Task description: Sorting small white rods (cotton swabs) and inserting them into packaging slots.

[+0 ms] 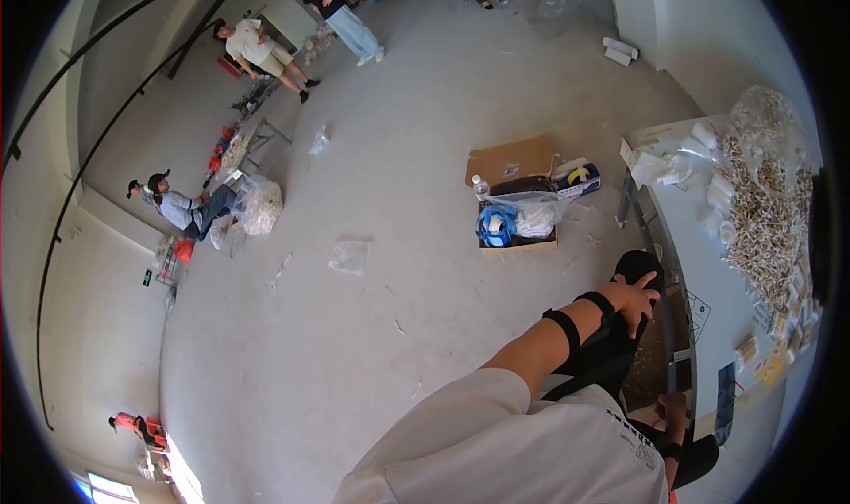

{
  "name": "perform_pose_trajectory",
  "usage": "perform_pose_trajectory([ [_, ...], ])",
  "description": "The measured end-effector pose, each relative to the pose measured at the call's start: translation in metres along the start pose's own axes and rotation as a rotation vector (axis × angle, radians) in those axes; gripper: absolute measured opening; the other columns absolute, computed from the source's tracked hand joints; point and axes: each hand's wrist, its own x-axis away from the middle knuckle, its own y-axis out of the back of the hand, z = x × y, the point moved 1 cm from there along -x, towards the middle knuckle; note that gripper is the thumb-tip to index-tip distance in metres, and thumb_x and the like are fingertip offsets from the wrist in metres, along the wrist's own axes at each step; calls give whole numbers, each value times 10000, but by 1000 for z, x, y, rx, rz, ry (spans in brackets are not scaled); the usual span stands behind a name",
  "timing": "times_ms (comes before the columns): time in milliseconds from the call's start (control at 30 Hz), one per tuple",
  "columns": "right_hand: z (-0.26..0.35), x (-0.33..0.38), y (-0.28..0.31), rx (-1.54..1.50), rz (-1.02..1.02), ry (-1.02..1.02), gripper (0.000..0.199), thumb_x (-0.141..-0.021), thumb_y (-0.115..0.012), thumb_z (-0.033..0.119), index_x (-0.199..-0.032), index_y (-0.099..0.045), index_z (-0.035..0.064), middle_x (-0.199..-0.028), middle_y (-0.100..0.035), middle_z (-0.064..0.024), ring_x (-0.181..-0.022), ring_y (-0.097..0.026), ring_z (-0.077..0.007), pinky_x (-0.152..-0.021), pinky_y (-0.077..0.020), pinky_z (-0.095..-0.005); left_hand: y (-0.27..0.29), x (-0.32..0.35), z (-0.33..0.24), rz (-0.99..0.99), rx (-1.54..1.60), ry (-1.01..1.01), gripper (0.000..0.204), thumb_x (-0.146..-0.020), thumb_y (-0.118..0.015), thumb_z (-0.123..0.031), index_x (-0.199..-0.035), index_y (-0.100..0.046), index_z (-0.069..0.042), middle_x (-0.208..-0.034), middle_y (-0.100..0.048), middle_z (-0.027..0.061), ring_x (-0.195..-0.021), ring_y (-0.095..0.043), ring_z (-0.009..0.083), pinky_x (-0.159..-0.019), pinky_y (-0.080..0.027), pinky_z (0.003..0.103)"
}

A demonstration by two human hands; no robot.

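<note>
Head view: left hand (636,304) (spread) on knee (636,262).

An open cardboard box (509,161) sits on the floor, right of centre, with a clear bottle (480,187) at its left side and a blue object (498,226) inside, perhaps a strapped bag. Left of it, a flat clear bag (350,257) lies on the floor. Farther left, a bulging clear sack (262,207) stands beside a seated person (177,207). At the far end, a person in a white shirt (248,41) stands; a white carton (620,53) lies far right.
</note>
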Motion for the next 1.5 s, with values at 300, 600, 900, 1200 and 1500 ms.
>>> perform_pose_trajectory([
  [300, 8, -1, -4, -10, 38, 21, 275, -795, -619, 158, -559, -538, 44, -490, -519, -77, -366, -442, -141, -362, -295, -277, -5, -2, 5, -12, 27, 5, 693, -670, -805, -454, -1289, -606, -215, -1588, -128, 23, -1421, 221, 361, -933, -247, 706],
  [600, 14, 17, -8, 105, -29, -11, 197, -807, -641, 136, -635, -598, 51, -546, -587, -58, -441, -555, -128, -386, -405, -270, -2, -2, -2, -18, -4, -34, 708, -619, -822, -433, -1269, -610, -250, -1573, -181, 22, -1439, 153, 359, -941, -201, 793],
  [900, 36, 25, -20, 112, -127, 50, 277, -774, -688, 239, -658, -678, -12, -601, -660, -87, -540, -648, -165, -538, -529, -307, 15, 15, -5, 50, 24, 24, 715, -643, -814, -373, -1302, -571, -233, -1587, -143, -20, -1444, 194, 315, -987, -99, 804],
  [1200, 44, 27, -25, 66, -106, 51, 259, -784, -673, 198, -649, -658, -23, -598, -655, -77, -549, -654, -168, -527, -533, -325, 14, 12, -1, 42, 3, -1, 715, -645, -811, -384, -1300, -569, -227, -1586, -137, -15, -1441, 195, 332, -982, -108, 806],
  [1500, 46, 37, -22, -94, -100, 56, 184, -791, -690, 114, -669, -605, 5, -630, -630, -73, -556, -624, -161, -508, -508, -286, 11, 8, -9, 52, -7, 11, 706, -648, -807, -348, -1299, -568, -216, -1591, -125, -7, -1445, 187, 313, -965, -166, 814],
])
